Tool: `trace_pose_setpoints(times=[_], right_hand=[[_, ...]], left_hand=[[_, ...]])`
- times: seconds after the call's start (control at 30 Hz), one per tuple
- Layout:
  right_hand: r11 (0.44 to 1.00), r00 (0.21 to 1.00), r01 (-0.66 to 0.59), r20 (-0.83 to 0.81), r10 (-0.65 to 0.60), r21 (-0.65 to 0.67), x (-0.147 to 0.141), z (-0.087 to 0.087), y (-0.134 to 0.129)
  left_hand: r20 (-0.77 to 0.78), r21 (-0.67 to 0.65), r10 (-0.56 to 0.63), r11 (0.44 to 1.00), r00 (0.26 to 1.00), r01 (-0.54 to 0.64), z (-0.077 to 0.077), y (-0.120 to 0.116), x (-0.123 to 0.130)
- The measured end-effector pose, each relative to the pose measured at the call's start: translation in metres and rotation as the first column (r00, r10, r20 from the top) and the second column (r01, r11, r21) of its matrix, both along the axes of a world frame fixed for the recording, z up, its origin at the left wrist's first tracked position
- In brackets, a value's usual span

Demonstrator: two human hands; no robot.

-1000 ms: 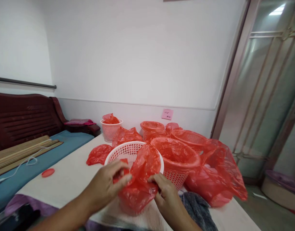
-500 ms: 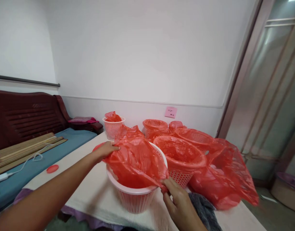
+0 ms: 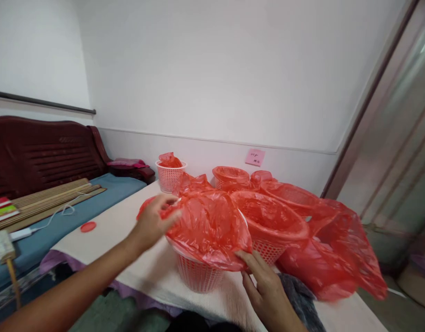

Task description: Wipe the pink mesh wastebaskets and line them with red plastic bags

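Note:
A red plastic bag (image 3: 212,226) lies over the mouth of a perforated white basket (image 3: 200,275) in front of me, its film draped past the front rim. My right hand (image 3: 262,281) pinches the bag's edge at the basket's right front, thumb below and fingers above. At the left side of the rim, my left hand (image 3: 153,223) is slightly blurred, its fingers apart and curved over the bag without gripping it. Just right of this basket stands another basket lined with red plastic (image 3: 271,216).
Further lined baskets (image 3: 231,174) stand at the back, one white basket (image 3: 170,177) apart on the left. Loose red bags (image 3: 330,267) and a dark cloth (image 3: 300,297) lie on the right. A red disc (image 3: 88,227) rests on the table's left. A wooden bench (image 3: 42,157) stands beyond.
The bag's front edge has come down over the basket's front rim. My left hand has let go of the bag and opened; my right hand keeps its pinch. The view has shifted slightly left.

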State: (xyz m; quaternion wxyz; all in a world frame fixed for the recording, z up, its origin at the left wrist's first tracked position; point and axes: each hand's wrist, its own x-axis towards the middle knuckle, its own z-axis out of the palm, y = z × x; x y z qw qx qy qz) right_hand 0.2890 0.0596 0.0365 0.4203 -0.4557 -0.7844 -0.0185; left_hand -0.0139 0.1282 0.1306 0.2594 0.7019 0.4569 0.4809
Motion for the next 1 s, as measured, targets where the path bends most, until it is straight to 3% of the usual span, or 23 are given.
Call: trace_pose_setpoints(times=[0.03,0.07,0.13,0.17,0.2,0.3,0.4,0.47,0.53,0.6,0.63,0.7,0.83,0.9,1.0], right_hand=[[1.0,1.0,-0.003,-0.012,0.003,-0.008,-0.001,-0.001,0.0],[1.0,1.0,-0.001,-0.027,0.0,-0.025,-0.001,-0.002,0.0],[0.996,0.998,0.001,-0.057,-0.006,-0.088,0.001,-0.004,-0.002],[0.992,0.998,-0.01,-0.067,0.001,-0.129,0.003,-0.003,-0.004],[0.985,0.997,-0.032,-0.073,0.02,-0.17,0.007,-0.002,-0.007],[0.971,0.995,-0.096,-0.06,0.084,-0.22,0.023,0.017,-0.023],[0.999,1.0,0.02,-0.013,-0.021,-0.044,0.032,0.059,-0.043],[0.997,0.998,0.061,-0.003,-0.061,0.056,0.024,0.091,-0.053],[0.996,0.994,-0.073,0.076,0.076,-0.044,0.002,0.114,-0.052],[0.945,0.965,-0.129,0.182,0.19,-0.302,-0.027,0.12,-0.039],[0.905,0.937,-0.103,0.266,0.227,-0.412,-0.041,0.116,-0.028],[0.801,0.791,0.013,0.496,0.359,-0.599,-0.062,0.095,-0.003],[0.696,0.674,0.131,0.578,0.46,-0.706,-0.078,0.037,0.039],[0.701,0.689,0.172,0.593,0.416,-0.692,-0.076,0.016,0.049],[0.779,0.78,0.25,0.596,0.19,-0.575,-0.066,0.004,0.059]], left_hand=[[-0.097,0.088,-0.077,0.992,0.992,0.086,-0.007,-0.01,0.006],[-0.397,0.217,-0.173,0.937,0.902,0.275,-0.016,-0.018,0.012],[-0.717,0.302,-0.114,0.838,0.687,0.454,-0.037,-0.029,0.019],[-0.796,0.309,-0.065,0.811,0.601,0.497,-0.047,-0.032,0.022],[-0.822,0.315,-0.031,0.807,0.569,0.499,-0.057,-0.035,0.023],[-0.803,0.361,0.001,0.797,0.595,0.485,-0.079,-0.044,0.025],[-0.761,0.451,0.03,0.743,0.647,0.496,-0.093,-0.059,0.031],[-0.741,0.507,0.046,0.692,0.67,0.514,-0.102,-0.068,0.038],[-0.73,0.552,0.072,0.649,0.68,0.524,-0.11,-0.074,0.045],[-0.725,0.577,0.093,0.622,0.682,0.529,-0.116,-0.076,0.05],[-0.73,0.577,0.095,0.616,0.677,0.536,-0.118,-0.077,0.052],[-0.733,0.579,0.092,0.604,0.674,0.547,-0.118,-0.077,0.053],[-0.738,0.566,0.092,0.624,0.669,0.539,-0.115,-0.078,0.051],[-0.74,0.554,0.085,0.64,0.668,0.532,-0.115,-0.077,0.05],[-0.728,0.559,0.073,0.639,0.682,0.529,-0.118,-0.076,0.048]])
